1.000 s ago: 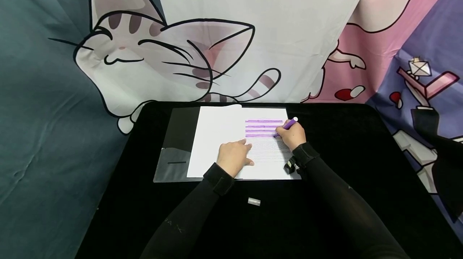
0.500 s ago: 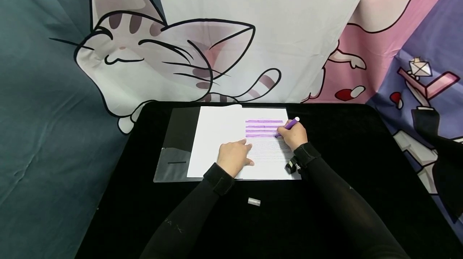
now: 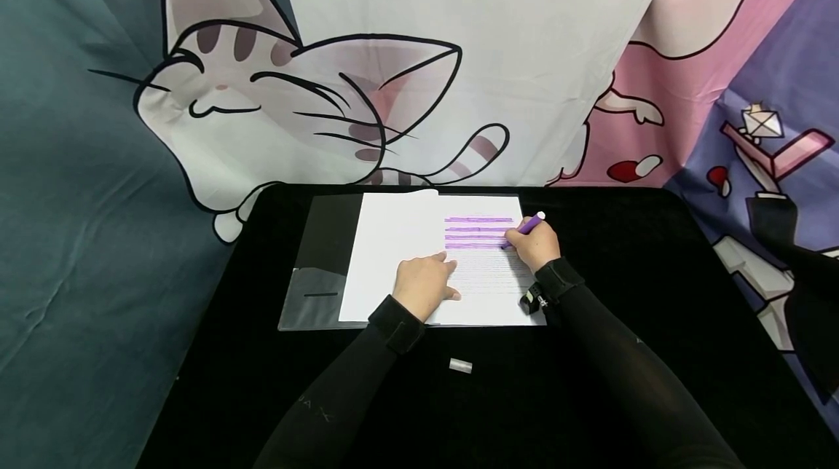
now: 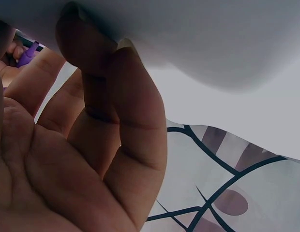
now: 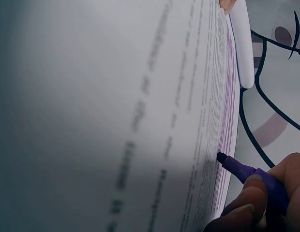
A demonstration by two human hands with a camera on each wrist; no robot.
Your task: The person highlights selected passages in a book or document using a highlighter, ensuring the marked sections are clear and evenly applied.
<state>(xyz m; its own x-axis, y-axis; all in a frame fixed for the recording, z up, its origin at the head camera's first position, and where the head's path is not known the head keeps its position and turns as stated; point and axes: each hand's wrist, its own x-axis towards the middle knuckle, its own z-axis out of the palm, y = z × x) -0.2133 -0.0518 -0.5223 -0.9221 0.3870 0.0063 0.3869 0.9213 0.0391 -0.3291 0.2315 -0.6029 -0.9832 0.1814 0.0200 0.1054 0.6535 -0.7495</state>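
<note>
My right hand [image 3: 535,245] pinches a purple highlighter [image 3: 531,224], its dark tip down on the printed right-hand page of an open book [image 3: 396,243]. In the right wrist view the highlighter's tip [image 5: 221,157] meets the text beside several purple lines [image 5: 229,92] that run along the rows. My left hand [image 3: 422,283] rests on the book near its middle fold, fingers spread over the lower part. In the left wrist view its fingers [image 4: 135,106] touch the paper and hold nothing.
A dark transparent cover [image 3: 317,294] sticks out left of the white page. Nearer me, a small whitish cylinder [image 3: 461,365] lies on the black tabletop [image 3: 623,236]. Behind the table hangs a cloth [image 3: 419,3] printed with cartoon cats.
My right hand and the highlighter have slid slightly to the right along the row, and the lowest purple line reaches a little farther right. The left hand has stayed in place.
</note>
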